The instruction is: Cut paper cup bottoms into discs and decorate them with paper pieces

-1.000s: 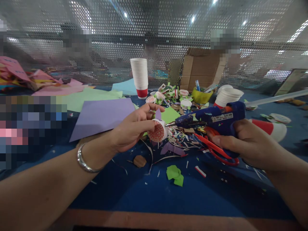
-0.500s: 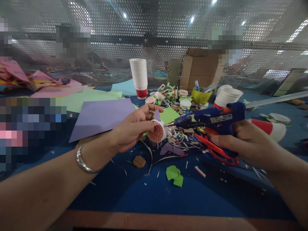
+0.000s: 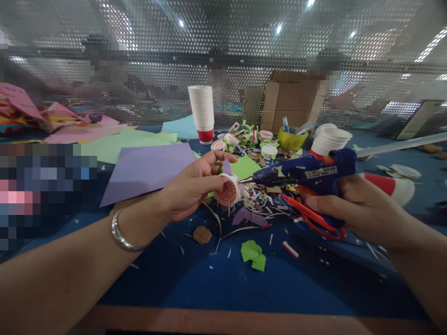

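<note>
The left grip (image 3: 190, 186) is pinched shut on a little round cup bottom (image 3: 228, 190). It has a white rim and a red lattice print, and it's tipped on its side so the printed face looks back at the camera. The thumb is underneath and the fingers curl over the top edge, with a small purple scrap (image 3: 227, 166) sticking up right by the fingertips. The whole thing is held just above the worktop, about mid-scene.

The right grip (image 3: 359, 209) is clamped round the handle of a blue glue gun (image 3: 307, 173). The metal nozzle points left, with its tip right at the cup bottom's right rim. Honestly can't tell if it actually touches. A clear glue stick (image 3: 398, 144) pokes out the back toward the far right.

Directly under the gun there are red scissors (image 3: 310, 216) lying in a mess of paper trimmings (image 3: 261, 200). Nearer in, there's a crumpled green paper (image 3: 254, 253) and a brown card disc (image 3: 202, 234). There's a silver bangle (image 3: 120, 232) on the left wrist.

The worktop (image 3: 209, 284) is dark blue. A purple sheet (image 3: 146, 170) lies on the left, with a pale green sheet (image 3: 129, 142) behind it. In the far middle stands a tall cup stack (image 3: 201, 111), white with a red one at the bottom. To its right there's a yellow-green bowl (image 3: 292, 138), and a second cup stack (image 3: 331, 139) leaning over. A red cup (image 3: 391, 186) lies on its side at the right. A cardboard box (image 3: 291, 100) sits against a perforated metal screen (image 3: 223, 46) that runs across the far side, and the people beyond it are just blurs.
</note>
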Tool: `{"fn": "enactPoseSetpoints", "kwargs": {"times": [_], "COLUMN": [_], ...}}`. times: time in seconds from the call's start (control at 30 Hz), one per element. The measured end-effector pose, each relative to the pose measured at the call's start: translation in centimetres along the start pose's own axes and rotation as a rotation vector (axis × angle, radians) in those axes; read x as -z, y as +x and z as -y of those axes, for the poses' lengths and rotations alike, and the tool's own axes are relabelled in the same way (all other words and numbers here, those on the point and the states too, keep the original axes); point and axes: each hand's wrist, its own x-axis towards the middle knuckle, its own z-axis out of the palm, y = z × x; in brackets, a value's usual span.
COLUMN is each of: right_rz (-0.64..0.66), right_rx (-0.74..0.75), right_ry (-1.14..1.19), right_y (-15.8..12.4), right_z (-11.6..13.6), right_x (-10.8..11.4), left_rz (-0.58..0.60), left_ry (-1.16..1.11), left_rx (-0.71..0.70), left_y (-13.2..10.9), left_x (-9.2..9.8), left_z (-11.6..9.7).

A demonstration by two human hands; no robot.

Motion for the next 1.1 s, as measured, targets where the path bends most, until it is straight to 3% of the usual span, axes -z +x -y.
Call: {"fn": "enactPoseSetpoints", "kwargs": {"times": [0.43, 0.63, 0.77, 1.1], "right_rz": [-0.019, -0.074, -0.066, -0.050], "right_rx": [0.001, 0.039, 0.050, 0.060], "right_ry": [0.029, 0.154, 0.095, -0.054], "right_y": [0.39, 0.19, 0.14, -0.06], "right_z": [0.18, 0.52, 0.31, 0.02], "right_x": [-0.17, -0.27, -0.29, -0.38], "left_rz": [0.030, -0.091, -0.172, -0.124], "left_ry": [-0.071, -0.303, -0.390, -0.363], "left_rx": [-0.044, -0.092, -0.058, 0.005], "left_y": [-0.36, -0.02, 0.30, 0.29], "left_x": [-0.14, -0.18, -0.13, -0.04], "left_z": [-0.54, -0.62, -0.54, -0.24]}}
